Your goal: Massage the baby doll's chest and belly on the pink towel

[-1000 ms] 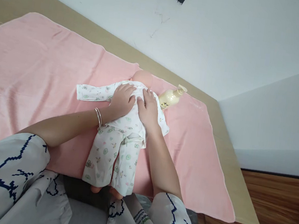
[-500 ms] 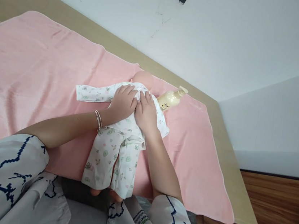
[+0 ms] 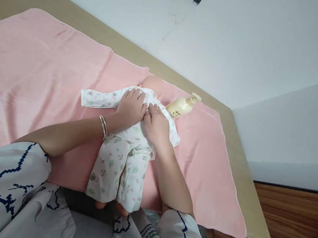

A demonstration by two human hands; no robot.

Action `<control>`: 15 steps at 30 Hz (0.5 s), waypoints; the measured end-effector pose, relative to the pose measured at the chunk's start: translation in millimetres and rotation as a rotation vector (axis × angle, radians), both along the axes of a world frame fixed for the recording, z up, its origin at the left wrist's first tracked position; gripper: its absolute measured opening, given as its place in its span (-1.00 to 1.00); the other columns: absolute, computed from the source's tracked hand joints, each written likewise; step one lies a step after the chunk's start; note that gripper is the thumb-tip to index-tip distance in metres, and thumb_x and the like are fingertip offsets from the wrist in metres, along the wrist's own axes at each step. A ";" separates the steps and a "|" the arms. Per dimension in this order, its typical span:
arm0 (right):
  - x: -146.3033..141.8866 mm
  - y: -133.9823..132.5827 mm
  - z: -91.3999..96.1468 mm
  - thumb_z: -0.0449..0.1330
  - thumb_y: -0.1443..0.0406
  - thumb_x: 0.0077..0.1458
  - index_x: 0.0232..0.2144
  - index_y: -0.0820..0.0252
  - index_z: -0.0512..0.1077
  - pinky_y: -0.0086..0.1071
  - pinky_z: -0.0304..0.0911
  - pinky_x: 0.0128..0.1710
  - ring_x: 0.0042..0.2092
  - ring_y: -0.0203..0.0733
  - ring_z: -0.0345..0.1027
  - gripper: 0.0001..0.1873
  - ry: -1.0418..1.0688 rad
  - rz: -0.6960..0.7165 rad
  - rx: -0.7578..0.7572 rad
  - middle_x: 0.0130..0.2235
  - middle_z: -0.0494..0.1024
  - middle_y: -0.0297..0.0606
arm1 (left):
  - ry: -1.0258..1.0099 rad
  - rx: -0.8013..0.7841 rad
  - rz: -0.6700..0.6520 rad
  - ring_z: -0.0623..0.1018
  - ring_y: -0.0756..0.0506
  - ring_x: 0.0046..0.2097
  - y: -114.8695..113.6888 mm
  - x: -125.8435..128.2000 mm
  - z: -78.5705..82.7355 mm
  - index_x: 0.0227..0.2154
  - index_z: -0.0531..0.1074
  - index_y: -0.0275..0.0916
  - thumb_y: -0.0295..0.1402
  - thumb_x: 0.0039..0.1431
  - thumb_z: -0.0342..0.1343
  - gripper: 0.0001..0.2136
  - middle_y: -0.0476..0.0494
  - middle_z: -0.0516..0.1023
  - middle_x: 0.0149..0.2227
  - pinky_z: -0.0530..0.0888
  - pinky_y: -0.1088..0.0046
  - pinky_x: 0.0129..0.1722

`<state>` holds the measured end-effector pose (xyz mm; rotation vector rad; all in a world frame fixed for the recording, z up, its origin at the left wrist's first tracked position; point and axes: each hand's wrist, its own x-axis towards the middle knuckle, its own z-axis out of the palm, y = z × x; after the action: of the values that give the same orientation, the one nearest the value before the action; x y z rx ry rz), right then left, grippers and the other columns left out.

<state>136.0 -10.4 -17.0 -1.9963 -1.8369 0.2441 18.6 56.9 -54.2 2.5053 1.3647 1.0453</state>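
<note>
Left of centre, the left hand [image 3: 131, 108] lies palm down, fingers slightly spread, on the upper body of a smooth-headed doll in white, small-print cloth [image 3: 135, 134], laid mid-frame on a pink, soft-looking blanket [image 3: 53, 56]. The doll is probably light — firm beneath thin, loose fabric — and best held around the torso. Its face is out of sight. The right hand [image 3: 156, 124] rests beside the left, fingers bent; whether they pinch cloth, I cannot tell. Farther right, the cream-yellow pump bottle's [image 3: 180, 107] lettering is illegible.

One left hand [image 3: 131, 108], one right hand [image 3: 157, 126], one doll [image 3: 135, 137], one pump bottle [image 3: 181, 107], one pink blanket [image 3: 60, 76] and one table [image 3: 100, 31] show.
</note>
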 end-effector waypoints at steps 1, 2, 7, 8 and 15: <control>5.8 4.6 0.2 -0.08 0.25 0.30 0.25 0.31 0.34 0.11 0.06 0.43 0.44 0.13 0.08 -0.45 0.030 0.017 -0.007 0.35 0.32 0.02 | 0.023 0.006 -0.018 0.42 -0.40 0.27 -6.1 0.7 2.0 0.12 0.40 -0.49 -0.38 0.36 -0.09 -0.61 -0.55 0.47 0.18 0.30 -0.03 0.30; 12.2 9.8 -0.1 -0.10 0.25 0.31 0.23 0.28 0.36 0.08 0.05 0.44 0.45 0.08 0.06 -0.47 0.061 0.041 -0.002 0.36 0.32 -0.02 | 0.047 0.011 -0.044 0.42 -0.42 0.27 -12.4 1.4 4.3 0.13 0.39 -0.52 -0.40 0.36 -0.10 -0.60 -0.59 0.45 0.19 0.29 -0.05 0.30; 23.1 21.0 -3.0 -0.17 0.32 0.31 0.07 0.26 0.43 0.07 0.13 0.38 0.33 0.06 0.25 -0.53 0.025 0.107 0.088 0.22 0.47 0.02 | 0.168 0.026 -0.117 0.48 -0.42 0.19 -22.9 2.2 15.8 0.05 0.45 -0.56 -0.50 0.31 -0.12 -0.63 -0.64 0.51 0.11 0.39 -0.03 0.18; 18.0 17.6 -2.9 -0.17 0.32 0.30 0.09 0.31 0.42 0.07 0.16 0.35 0.30 0.10 0.28 -0.52 -0.014 0.089 0.094 0.19 0.48 0.08 | 0.199 0.026 -0.122 0.51 -0.39 0.15 -17.8 0.8 16.6 -0.01 0.49 -0.53 -0.49 0.31 -0.11 -0.66 -0.58 0.56 0.04 0.43 0.02 0.15; -17.2 -7.5 -4.3 -0.11 0.34 0.29 0.21 0.55 0.34 0.16 0.16 0.32 0.29 0.30 0.29 -0.44 -0.229 0.012 0.131 0.19 0.46 0.30 | 0.194 -0.030 -0.074 0.56 -0.31 0.02 22.2 -10.2 11.1 -0.17 0.55 -0.41 -0.43 0.36 -0.13 -0.68 -0.41 0.60 -0.09 0.46 0.12 0.10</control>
<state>118.9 -17.9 -21.3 -1.9910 -1.9467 -0.1042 8.4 79.0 -43.1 2.6711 1.3101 0.7804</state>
